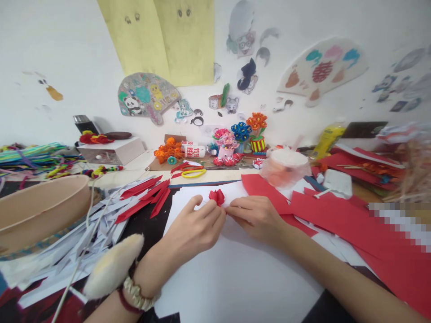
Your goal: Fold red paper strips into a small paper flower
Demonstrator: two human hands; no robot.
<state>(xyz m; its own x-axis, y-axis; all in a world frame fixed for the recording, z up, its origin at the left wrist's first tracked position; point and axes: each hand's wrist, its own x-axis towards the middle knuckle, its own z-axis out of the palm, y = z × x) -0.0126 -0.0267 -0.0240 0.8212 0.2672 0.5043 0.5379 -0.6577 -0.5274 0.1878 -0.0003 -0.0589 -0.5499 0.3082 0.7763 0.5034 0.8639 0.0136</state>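
A small red folded-paper flower [216,196] stands up between my hands, over the white paper sheet [235,278]. My left hand [200,224] is closed, its curled fingers gripping the flower's base. From the other side my right hand [257,217] meets it in a pinch, fingertips at the flower's lower right edge and almost against the left fingers. The lower part of the flower is hidden behind my fingers. Long folded red paper strips [138,209] lie left of the sheet.
White paper strips [81,242] are heaped at the left beside a beige basin [43,206]. Large red paper sheets [330,215] spread to the right. Behind are a yellow ring [193,173], a lidded white container [288,163] and paper flowers [240,131]. A white cable [88,224] crosses the left side.
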